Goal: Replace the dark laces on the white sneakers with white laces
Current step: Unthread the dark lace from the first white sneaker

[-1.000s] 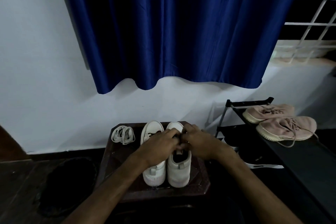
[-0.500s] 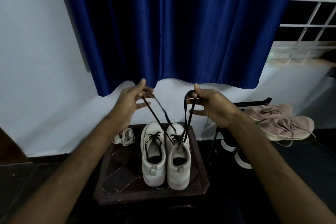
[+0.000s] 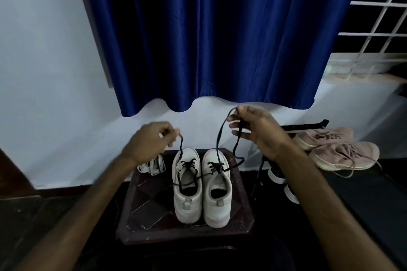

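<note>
White low-top sneakers (image 3: pixel 217 201): dark flat laces (image 3: pixel 190 163). Blue fabric curtain (image 3: pixel 209 39) (plain). Dark brown wooden counter (image 3: pixel 149 205): diamond pattern.

Dim, shadowy scene; wide-angle bending at edges; slight blur

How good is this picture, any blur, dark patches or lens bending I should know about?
Head view: dim overall, with the floor nearly black. The left hand looks slightly motion-smeared and the right hand sharper. The wide lens tilts and bows the window grille at the right edge. The dark lace still reads clearly against the white sneakers and the pale wall.
</note>
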A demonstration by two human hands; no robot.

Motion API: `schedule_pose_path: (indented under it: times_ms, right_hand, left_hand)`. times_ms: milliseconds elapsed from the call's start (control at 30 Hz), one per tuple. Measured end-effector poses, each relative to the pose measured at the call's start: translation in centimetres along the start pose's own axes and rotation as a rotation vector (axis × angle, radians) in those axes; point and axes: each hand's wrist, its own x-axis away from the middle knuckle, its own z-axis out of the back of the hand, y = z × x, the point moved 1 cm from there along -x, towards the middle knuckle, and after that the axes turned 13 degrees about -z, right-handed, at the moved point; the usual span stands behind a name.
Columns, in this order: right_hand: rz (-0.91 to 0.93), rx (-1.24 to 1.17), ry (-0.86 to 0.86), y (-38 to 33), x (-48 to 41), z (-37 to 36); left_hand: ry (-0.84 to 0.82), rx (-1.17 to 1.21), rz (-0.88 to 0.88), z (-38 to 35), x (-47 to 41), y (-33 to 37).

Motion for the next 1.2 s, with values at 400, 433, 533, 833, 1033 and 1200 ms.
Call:
schedule_pose_path:
  times_ms: [400, 433, 533, 833, 1033, 1200]
  right_hand:
    - [-0.264, 0.343, 0.464, 17.2, -1.8, 1.0]
    - [-0.250, 0.478, 0.450, 17.6, -1.7, 1.0]
    - [-0.120, 0.827, 0.462, 17.4, -1.5, 1.2]
    - [0.000, 0.657, 0.376, 14.0, -0.4, 0.5]
    - [-0.072, 0.445, 0.575, 17.6, 1.5, -1.2]
    - [-0.056, 0.581, 0.622, 16.9, 2.2, -3.0]
  left_hand:
    - [-0.290, -0.426, -0.221, -11.6, 1.5, 1.8]
    - [-0.326, -0.468, -0.223, -12.4, 1.6, 2.0]
    - [-0.300, -0.588, -0.205, -13.7, 1.5, 2.2]
    - [-0.154, -0.636, -0.086, -15.7, 0.4, 2.3]
    - [-0.106, -0.598, -0.138, -16.5, 0.9, 1.7]
    - [-0.079, -0.567, -0.198, -16.9, 1.1, 1.2]
